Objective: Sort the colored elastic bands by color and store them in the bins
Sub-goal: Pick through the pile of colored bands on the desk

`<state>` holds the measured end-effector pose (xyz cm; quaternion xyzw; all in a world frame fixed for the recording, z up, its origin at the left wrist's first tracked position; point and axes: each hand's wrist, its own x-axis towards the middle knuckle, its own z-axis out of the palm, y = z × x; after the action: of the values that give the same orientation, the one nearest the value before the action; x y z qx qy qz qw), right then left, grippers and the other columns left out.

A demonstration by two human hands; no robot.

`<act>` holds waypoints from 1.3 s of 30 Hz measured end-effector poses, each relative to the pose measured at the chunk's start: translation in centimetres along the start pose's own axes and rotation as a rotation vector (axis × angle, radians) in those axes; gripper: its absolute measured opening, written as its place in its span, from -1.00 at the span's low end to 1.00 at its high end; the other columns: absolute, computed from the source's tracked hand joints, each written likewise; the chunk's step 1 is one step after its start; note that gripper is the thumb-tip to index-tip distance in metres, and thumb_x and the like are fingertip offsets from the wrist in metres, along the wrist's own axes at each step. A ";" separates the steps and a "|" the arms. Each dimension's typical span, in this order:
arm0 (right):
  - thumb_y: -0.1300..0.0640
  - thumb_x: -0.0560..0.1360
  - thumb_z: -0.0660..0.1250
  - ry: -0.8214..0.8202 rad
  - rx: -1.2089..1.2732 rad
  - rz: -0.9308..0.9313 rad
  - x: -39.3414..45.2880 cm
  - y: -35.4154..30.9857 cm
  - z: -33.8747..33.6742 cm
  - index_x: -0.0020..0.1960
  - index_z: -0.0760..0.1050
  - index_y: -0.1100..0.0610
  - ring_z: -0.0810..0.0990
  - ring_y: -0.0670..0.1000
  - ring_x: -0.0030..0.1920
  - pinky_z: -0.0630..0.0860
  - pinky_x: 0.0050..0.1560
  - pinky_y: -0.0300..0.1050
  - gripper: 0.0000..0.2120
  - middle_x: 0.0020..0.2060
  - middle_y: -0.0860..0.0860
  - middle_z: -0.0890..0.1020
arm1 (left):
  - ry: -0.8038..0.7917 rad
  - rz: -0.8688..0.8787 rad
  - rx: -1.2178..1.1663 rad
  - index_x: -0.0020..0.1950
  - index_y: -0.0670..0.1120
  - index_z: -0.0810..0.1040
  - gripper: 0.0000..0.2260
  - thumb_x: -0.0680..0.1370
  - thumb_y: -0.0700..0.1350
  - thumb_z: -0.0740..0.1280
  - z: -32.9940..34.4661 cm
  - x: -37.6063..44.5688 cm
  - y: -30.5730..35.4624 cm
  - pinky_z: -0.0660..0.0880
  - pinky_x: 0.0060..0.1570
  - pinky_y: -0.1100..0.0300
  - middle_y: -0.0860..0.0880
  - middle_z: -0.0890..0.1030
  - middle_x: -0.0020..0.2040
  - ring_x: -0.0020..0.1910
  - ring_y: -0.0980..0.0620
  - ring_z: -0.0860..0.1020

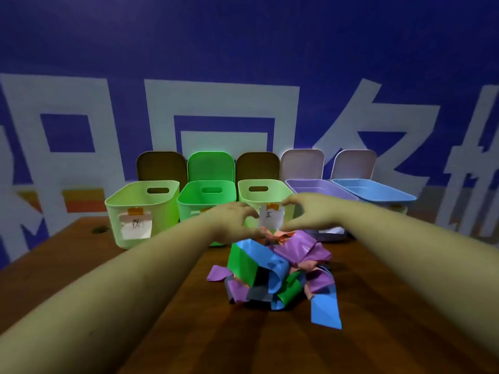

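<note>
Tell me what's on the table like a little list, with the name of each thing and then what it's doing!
table: brown wood, with the bins at its far edge
bins: five in a row, open, lids standing behind; three light green ones on the left, then purple, then blue
labels: white paper tags on the fronts of the green bins
pile of bands: green, blue, purple, orange and grey strips tangled together
left hand: reaching to the far top of the pile
right hand: reaching there too, fingers curled
</note>
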<state>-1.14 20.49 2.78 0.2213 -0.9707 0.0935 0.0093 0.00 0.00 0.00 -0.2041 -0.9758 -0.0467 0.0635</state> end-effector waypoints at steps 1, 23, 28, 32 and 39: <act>-0.25 0.38 0.37 -0.020 -0.005 0.003 0.1 0.1 0.8 0.44 0.27 0.01 0.41 0.03 0.32 0.34 0.27 -0.15 -0.27 0.40 0.00 0.37 | -0.011 0.012 -0.016 0.39 0.02 0.38 -0.46 0.51 0.28 0.20 0.8 0.1 0.3 0.28 0.32 0.08 -0.05 0.36 0.41 0.36 -0.04 0.33; 0.08 0.48 0.38 0.374 0.666 -0.080 2.8 5.1 3.2 -0.14 0.55 0.07 0.65 0.07 -0.14 0.57 -0.04 0.03 -0.93 -0.23 0.05 0.67 | 0.436 0.073 -1.099 -0.14 0.00 0.52 -0.92 0.55 -0.14 0.33 5.3 6.7 2.4 0.52 -0.21 0.09 0.08 0.60 -0.25 -0.23 0.14 0.55; 0.06 0.51 0.34 0.399 0.709 -0.191 3.5 3.2 1.0 -0.08 0.56 0.06 0.64 0.09 -0.19 0.56 -0.02 0.12 -0.93 -0.28 0.11 0.66 | 0.556 0.127 -1.183 -0.14 -0.04 0.55 -0.89 0.54 -0.22 0.32 2.9 6.7 2.5 0.52 -0.09 0.24 0.09 0.63 -0.28 -0.22 0.19 0.58; 0.04 0.51 0.33 0.396 0.768 -0.203 4.8 2.3 1.6 -0.11 0.54 0.04 0.58 -0.02 -0.25 0.54 -0.04 0.16 -0.92 -0.34 0.06 0.65 | 0.622 0.114 -1.118 -0.17 -0.05 0.55 -0.89 0.53 -0.22 0.33 1.9 6.2 1.4 0.51 -0.10 0.21 0.01 0.61 -0.25 -0.22 0.16 0.55; -0.09 0.39 0.43 0.237 0.659 -0.180 5.8 1.8 2.7 -0.03 0.56 -0.03 0.64 -0.16 -0.13 0.58 0.00 -0.05 -0.78 -0.19 -0.15 0.68 | 0.649 -0.021 -1.162 -0.17 -0.09 0.54 -0.89 0.55 -0.22 0.30 2.0 6.2 0.0 0.51 -0.20 0.20 -0.04 0.57 -0.30 -0.26 0.09 0.51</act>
<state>-7.06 19.14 0.16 0.2848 -0.8571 0.4253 0.0583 -5.81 2.63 -1.06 -0.1712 -0.7253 -0.6246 0.2333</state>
